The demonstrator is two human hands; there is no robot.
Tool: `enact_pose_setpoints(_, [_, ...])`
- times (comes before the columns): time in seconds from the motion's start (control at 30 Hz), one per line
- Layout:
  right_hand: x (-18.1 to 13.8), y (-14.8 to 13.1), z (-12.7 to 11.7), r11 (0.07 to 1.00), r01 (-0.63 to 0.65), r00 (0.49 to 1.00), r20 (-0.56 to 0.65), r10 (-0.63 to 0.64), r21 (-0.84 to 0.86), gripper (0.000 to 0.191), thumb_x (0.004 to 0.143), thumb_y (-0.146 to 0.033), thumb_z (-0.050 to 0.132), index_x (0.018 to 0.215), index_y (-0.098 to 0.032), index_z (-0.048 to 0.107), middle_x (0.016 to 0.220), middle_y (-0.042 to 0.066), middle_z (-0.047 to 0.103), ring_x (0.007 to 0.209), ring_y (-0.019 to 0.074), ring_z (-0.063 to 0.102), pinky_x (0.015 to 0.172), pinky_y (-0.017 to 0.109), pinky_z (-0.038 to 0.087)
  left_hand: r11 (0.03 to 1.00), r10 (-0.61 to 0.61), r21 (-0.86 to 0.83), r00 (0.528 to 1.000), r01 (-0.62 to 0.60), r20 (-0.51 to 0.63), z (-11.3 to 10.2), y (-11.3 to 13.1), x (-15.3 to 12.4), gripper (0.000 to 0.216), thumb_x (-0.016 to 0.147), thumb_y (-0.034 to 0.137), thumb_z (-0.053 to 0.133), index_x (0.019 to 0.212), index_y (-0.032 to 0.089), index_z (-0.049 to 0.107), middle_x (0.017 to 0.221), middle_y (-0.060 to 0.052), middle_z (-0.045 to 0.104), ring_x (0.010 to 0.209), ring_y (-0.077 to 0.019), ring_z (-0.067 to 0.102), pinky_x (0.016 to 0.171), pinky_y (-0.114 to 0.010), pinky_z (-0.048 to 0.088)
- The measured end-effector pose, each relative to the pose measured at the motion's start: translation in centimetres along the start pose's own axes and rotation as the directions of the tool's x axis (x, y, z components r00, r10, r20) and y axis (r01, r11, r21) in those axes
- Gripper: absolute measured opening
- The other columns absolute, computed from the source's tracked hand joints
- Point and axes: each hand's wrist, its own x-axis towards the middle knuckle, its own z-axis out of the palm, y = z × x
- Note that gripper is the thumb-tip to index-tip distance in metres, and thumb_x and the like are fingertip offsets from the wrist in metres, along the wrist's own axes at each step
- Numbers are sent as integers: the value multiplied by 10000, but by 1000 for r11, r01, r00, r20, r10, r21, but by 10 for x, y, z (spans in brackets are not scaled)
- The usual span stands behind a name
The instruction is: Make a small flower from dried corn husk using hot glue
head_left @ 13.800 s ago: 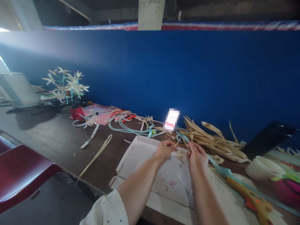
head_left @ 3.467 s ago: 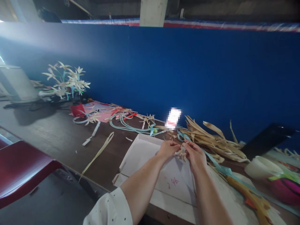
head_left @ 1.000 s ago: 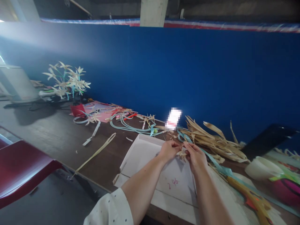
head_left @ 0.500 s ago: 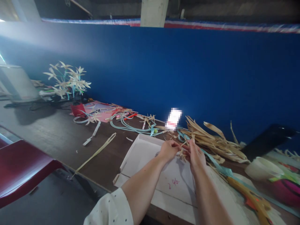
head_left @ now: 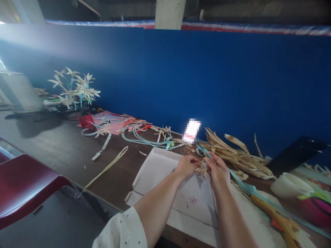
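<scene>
Over a white cardboard box lid (head_left: 165, 163) with pink writing, my two hands work close together. My left hand (head_left: 188, 166) is closed, with thumb and forefinger pinching a small pale dried-husk flower (head_left: 202, 171). Its petals hang below the fingertips. My right hand (head_left: 218, 168) is also closed at the other side of the flower, its fingertips together at the flower's upper part. The exact grip points are partly hidden by the fingers. A light blue ribbon (head_left: 241, 182) runs past the right wrist beside a bundle of dry corn husks (head_left: 232, 155).
A yellow glue gun (head_left: 275, 215) lies at the right near a whitish cup (head_left: 291, 185). Behind the box are coiled blue cords (head_left: 139, 139) and a bright phone screen (head_left: 191, 131). Husk flowers in a red pot (head_left: 86, 121) stand left; a red chair (head_left: 28, 186) is at the front left.
My right hand has shifted slightly to the right and turned, its fingers now bent toward the flower. My left hand stays almost in place.
</scene>
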Motion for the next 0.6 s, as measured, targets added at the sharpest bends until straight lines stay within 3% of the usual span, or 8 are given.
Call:
enact_pose_setpoints(0.17, [-1,-3,-1,986,-20,997,-71,8,-164,581,667,-490,691,1160,-188,632,927,78,681,505,106,548,368,181,327,999,-38,-6,999,38,-4,1,0,0,175,696,273,657,787,130,700,682,-11,641,604,-96,516,593,-211,395])
enact_pose_setpoints(0.3, [1,-2,-1,975,-37,991,-134,8,-217,592,696,-558,643,1198,-247,598,1105,60,647,609,143,625,381,199,374,999,-48,-23,999,48,-4,0,2,-2,172,695,270,662,787,129,695,685,-12,636,603,-93,507,585,-209,384])
enact_pose_setpoints(0.37, [1,0,-2,979,-75,991,-127,51,-188,552,661,-568,673,1094,-226,645,1050,53,662,618,140,617,386,195,376,999,-47,-28,999,47,-5,0,3,-2,167,695,268,663,779,126,693,682,-12,636,600,-92,504,586,-210,383])
enact_pose_setpoints(0.47, [0,0,-1,978,-144,989,-42,140,-149,469,569,-512,763,882,-171,685,793,35,666,551,116,560,381,182,351,999,-44,-31,999,44,-4,0,2,-1,166,701,262,660,784,122,696,688,-16,639,605,-93,506,600,-213,393])
enact_pose_setpoints(0.6, [-2,-2,0,982,-140,990,19,143,-128,449,511,-455,805,812,-147,679,590,-3,588,465,92,479,369,180,322,997,-48,-53,999,49,7,0,1,-1,188,706,268,664,813,118,702,707,-21,647,615,-95,518,619,-215,412])
